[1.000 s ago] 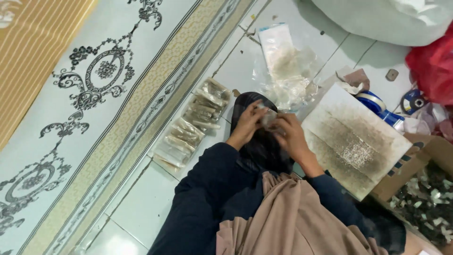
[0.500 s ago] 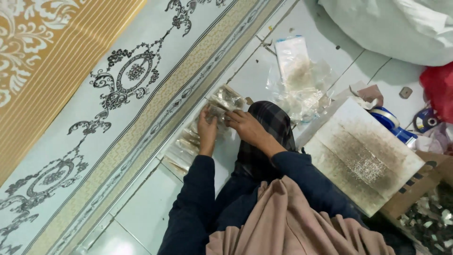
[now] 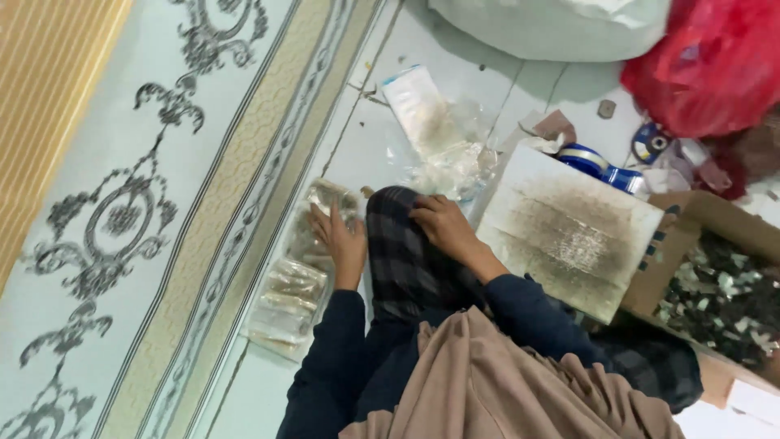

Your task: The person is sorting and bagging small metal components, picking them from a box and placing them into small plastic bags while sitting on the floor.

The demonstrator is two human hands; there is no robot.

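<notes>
Packets [image 3: 296, 280]: a row of small clear flat ones with brownish contents, lying on the tiled floor [image 3: 244, 390] just beside the rug [image 3: 146, 179] edge, running from near the knee back toward the person's left side. Bigger clear plastic bag [image 3: 443, 138], crumpled, partly white at the far end, sits further out on the tiles. Flat white board [image 3: 569, 228] with a dark speckled smear in the middle lies to the person's right, tilted against an open cardboard box [image 3: 715, 276] full of small dark and pale bits. Roll of blue-and-white tape [image 3: 597, 162] just behind the board. Red plastic bag [image 3: 707, 57] and a large pale sack [image 3: 552, 24] at the far side (contents not visible).

Left hand [image 3: 341, 236]: palm down, fingers spread flat, pressing on the far end of the packet row, forearm in a dark blue sleeve reaching straight forward. Not pinching anything that I can see.

Right hand [image 3: 443, 223]: resting on the raised knee [image 3: 402, 252] in dark plaid cloth, fingers loosely curled over it, wrist bent inward. Holds nothing visible, though the fingertips are partly hidden by the cloth.
</notes>
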